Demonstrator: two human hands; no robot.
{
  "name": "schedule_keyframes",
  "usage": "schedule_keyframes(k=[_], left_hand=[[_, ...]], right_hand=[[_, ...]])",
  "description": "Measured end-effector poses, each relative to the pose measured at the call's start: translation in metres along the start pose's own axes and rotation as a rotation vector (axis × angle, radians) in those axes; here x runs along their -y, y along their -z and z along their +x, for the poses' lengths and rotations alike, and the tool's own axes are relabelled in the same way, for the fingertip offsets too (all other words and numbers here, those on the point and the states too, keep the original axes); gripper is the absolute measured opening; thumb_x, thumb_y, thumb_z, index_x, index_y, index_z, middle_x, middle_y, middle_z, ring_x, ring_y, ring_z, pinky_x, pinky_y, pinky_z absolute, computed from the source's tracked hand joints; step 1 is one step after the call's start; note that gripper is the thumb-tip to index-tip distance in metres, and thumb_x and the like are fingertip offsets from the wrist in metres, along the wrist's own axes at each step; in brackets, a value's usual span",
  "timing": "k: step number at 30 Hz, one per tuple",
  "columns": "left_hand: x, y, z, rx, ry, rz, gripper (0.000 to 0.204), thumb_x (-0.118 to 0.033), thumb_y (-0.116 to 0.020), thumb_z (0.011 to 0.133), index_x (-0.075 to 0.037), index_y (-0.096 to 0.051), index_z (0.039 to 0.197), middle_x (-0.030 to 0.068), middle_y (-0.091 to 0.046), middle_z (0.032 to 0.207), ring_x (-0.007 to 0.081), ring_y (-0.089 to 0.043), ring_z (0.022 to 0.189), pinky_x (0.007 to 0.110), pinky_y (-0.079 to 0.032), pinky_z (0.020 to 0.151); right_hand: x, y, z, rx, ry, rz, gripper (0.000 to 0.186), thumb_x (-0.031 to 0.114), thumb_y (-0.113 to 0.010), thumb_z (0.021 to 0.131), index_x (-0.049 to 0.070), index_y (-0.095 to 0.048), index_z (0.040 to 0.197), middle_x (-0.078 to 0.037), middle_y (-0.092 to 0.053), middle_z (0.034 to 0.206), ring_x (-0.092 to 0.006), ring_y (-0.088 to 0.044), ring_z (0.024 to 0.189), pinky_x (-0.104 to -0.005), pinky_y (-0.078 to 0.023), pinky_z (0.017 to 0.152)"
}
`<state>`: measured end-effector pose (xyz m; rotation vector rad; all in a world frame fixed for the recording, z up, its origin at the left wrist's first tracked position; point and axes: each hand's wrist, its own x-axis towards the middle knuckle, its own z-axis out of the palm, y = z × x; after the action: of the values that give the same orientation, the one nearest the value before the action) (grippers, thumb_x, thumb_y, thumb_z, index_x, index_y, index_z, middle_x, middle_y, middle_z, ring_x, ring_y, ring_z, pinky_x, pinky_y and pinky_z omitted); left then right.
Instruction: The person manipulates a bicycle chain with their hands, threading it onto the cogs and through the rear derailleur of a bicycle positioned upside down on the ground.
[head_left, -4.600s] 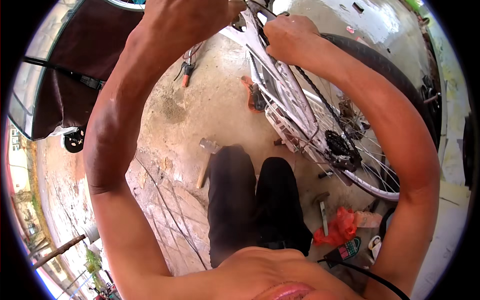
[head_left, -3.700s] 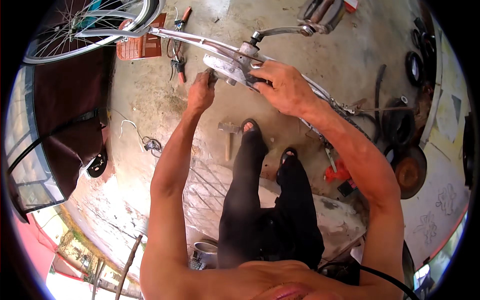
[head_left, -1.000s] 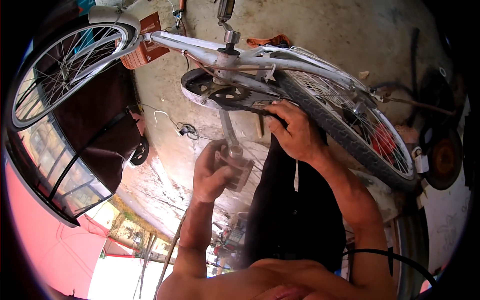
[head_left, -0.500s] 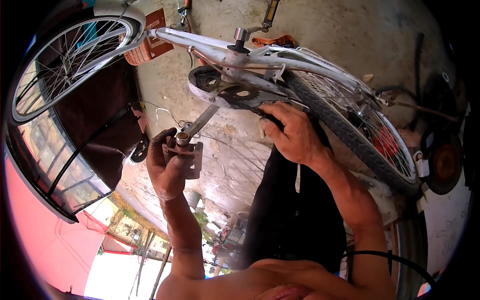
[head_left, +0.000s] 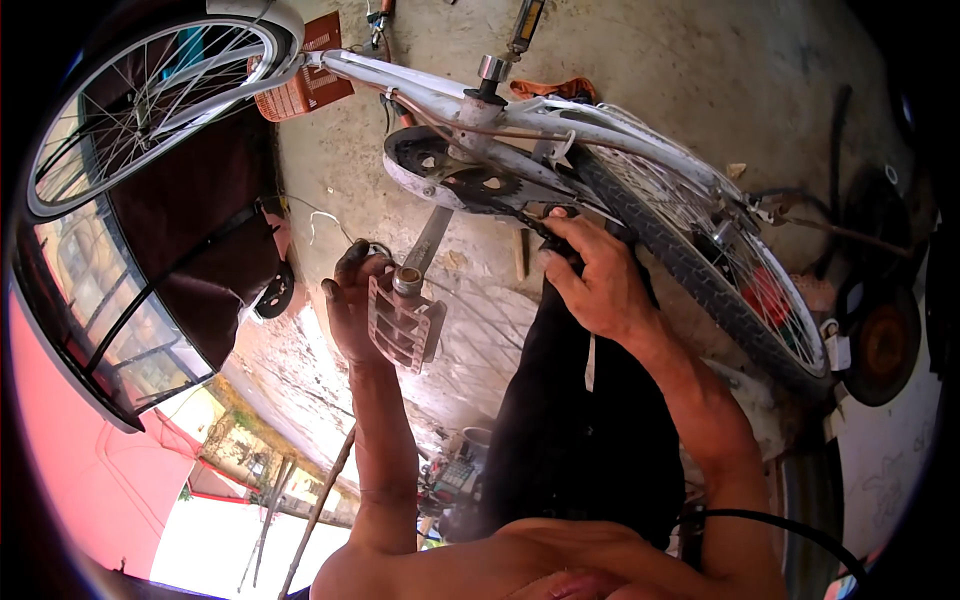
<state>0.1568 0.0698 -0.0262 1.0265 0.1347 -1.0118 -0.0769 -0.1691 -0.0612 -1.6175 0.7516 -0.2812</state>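
A silver-white bicycle (head_left: pixel 470 130) lies on its side across my view, its chainring (head_left: pixel 475 180) below the frame tube. A crank arm (head_left: pixel 432 235) hangs down to a rusty cage pedal (head_left: pixel 405 330). My left hand (head_left: pixel 350 305) is against the pedal's left edge, blackened fingertips raised and apart, not wrapped round it. My right hand (head_left: pixel 590 280), fingers bent, grips the dark chain (head_left: pixel 525 222) right of the chainring, near the rear tyre (head_left: pixel 680 260).
Front wheel (head_left: pixel 140 125) at upper left, by an orange basket (head_left: pixel 300 85) and dark awning (head_left: pixel 190 250). A wooden-handled tool (head_left: pixel 520 255) lies behind the chain. Tyres and a round pan (head_left: pixel 880 340) are at right; my black-clad leg (head_left: pixel 560 420) is below.
The crank and pedal swung left, then slightly back right and turned. My left hand followed and its grip loosened. My right hand stays at the chain. Earlier, both hands were higher on the bicycle.
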Motion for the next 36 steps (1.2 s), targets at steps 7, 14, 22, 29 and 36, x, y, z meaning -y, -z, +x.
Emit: schedule_keyframes(k=[7,14,22,29,36], left_hand=[[-0.005,-0.034,0.042,-0.164,-0.104,0.454,0.051,-0.033,-0.047,0.106,0.005,-0.049,0.138,0.0218,-0.066,0.118,0.0340,-0.068,0.102,0.043,-0.055,0.089],[-0.059,-0.112,0.141,0.002,-0.125,1.285,0.036,-0.009,-0.066,0.093,0.005,-0.063,0.126,0.0143,-0.070,0.119,0.0194,-0.065,0.110,0.032,-0.049,0.098],[-0.010,-0.150,0.272,0.600,0.102,2.053,0.040,-0.029,-0.071,0.085,-0.002,-0.070,0.114,0.0184,-0.074,0.100,0.0267,-0.070,0.086,0.039,-0.054,0.081],[0.052,-0.158,0.317,0.836,0.657,2.407,0.027,-0.017,-0.074,0.083,-0.002,-0.071,0.105,0.0139,-0.073,0.095,0.0199,-0.067,0.082,0.036,-0.053,0.073],[0.072,-0.080,0.369,1.346,0.856,2.153,0.035,-0.013,-0.068,0.089,-0.008,-0.071,0.124,0.0108,-0.075,0.106,0.0176,-0.068,0.083,0.034,-0.055,0.072]], right_hand=[[0.003,-0.010,0.002,-0.057,0.005,0.013,0.031,0.013,-0.070,0.088,-0.002,-0.066,0.115,-0.020,-0.069,0.112,-0.0366,-0.067,0.102,-0.0394,-0.053,0.088],[-0.001,-0.007,0.004,-0.037,0.048,0.044,0.032,0.014,-0.070,0.088,-0.001,-0.065,0.116,-0.019,-0.068,0.108,-0.0383,-0.067,0.097,-0.0425,-0.054,0.085],[-0.002,-0.003,0.003,0.021,-0.022,0.118,0.033,0.014,-0.071,0.087,0.000,-0.064,0.116,-0.019,-0.068,0.105,-0.0383,-0.068,0.093,-0.0438,-0.056,0.080],[-0.008,0.004,0.003,0.011,-0.029,0.175,0.032,0.012,-0.071,0.087,-0.002,-0.064,0.116,-0.021,-0.068,0.105,-0.0388,-0.069,0.093,-0.0441,-0.056,0.080],[-0.009,-0.001,0.007,0.062,-0.015,0.221,0.034,0.011,-0.069,0.088,-0.006,-0.063,0.117,-0.023,-0.067,0.104,-0.0370,-0.068,0.091,-0.0413,-0.054,0.080]])
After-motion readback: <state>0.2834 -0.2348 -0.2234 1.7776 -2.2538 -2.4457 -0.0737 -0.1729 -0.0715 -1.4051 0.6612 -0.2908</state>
